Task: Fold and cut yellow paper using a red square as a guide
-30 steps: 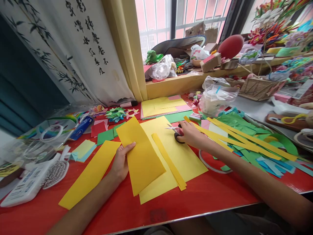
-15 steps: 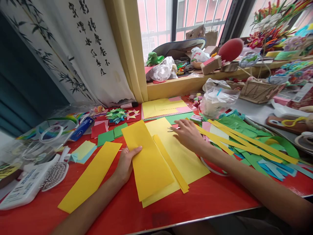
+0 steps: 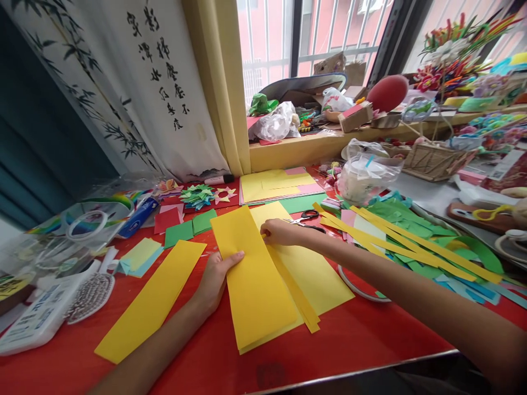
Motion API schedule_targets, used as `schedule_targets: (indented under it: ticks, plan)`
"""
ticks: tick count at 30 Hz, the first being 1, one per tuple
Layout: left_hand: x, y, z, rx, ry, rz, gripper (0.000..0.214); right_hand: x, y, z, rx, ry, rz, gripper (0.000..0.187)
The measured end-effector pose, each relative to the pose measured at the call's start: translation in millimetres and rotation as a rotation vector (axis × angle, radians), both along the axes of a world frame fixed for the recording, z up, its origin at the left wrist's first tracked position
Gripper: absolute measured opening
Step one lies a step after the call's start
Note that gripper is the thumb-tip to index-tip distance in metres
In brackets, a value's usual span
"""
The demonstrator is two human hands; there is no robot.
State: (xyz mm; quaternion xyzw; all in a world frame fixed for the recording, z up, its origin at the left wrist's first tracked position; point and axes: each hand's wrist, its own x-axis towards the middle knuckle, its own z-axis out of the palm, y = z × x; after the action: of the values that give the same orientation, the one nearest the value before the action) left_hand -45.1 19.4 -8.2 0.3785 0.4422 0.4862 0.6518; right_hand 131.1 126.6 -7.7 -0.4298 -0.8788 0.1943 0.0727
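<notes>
My left hand (image 3: 214,278) is closed on a wide piece of yellow paper (image 3: 259,291), thumb on top and the other fingers underneath. Along that paper's right edge lies a narrow yellow paper strip (image 3: 300,293). The upper end of the strip is pinched in my right hand (image 3: 280,232), whose fingertips are partly hidden. Beneath both pieces spreads a pale yellow sheet (image 3: 323,278). Scissors with black handles (image 3: 310,214) rest just beyond my right hand. Another long yellow paper (image 3: 150,302) lies left of my left forearm.
Yellow strips (image 3: 428,241) and green paper scraps (image 3: 395,214) pile up on the right of the red table (image 3: 341,334). Green squares (image 3: 179,233), folded paper stars (image 3: 197,195) and a hairbrush (image 3: 91,296) lie left. A plastic bag (image 3: 366,175) stands at the back right.
My right hand has left the scissors, moved left and closed on the narrow strip. The scissors now lie uncovered. My left hand keeps its hold on the wide paper.
</notes>
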Motion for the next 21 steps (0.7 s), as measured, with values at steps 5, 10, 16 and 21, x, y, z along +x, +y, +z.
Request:
schedule_targets:
  ticks: [5,10,16,21]
  plan:
    - [0.3,0.0,1.4,0.006,-0.012,-0.005,0.03,0.5,-0.1,-10.3,0.056,0.043,-0.042,0.027]
    - [0.4,-0.7,1.9,0.013,0.001,-0.024,0.029,-1.4,5.2,-9.5,0.027,0.038,-0.017,0.026]
    - [1.4,-2.3,3.2,-0.004,-0.014,-0.026,0.028,-2.3,7.9,-12.7,-0.011,0.062,0.028,0.018]
    - [-3.7,1.1,9.0,-0.036,-0.137,0.161,0.02,3.8,4.6,-21.0,0.003,0.173,-0.025,0.022]
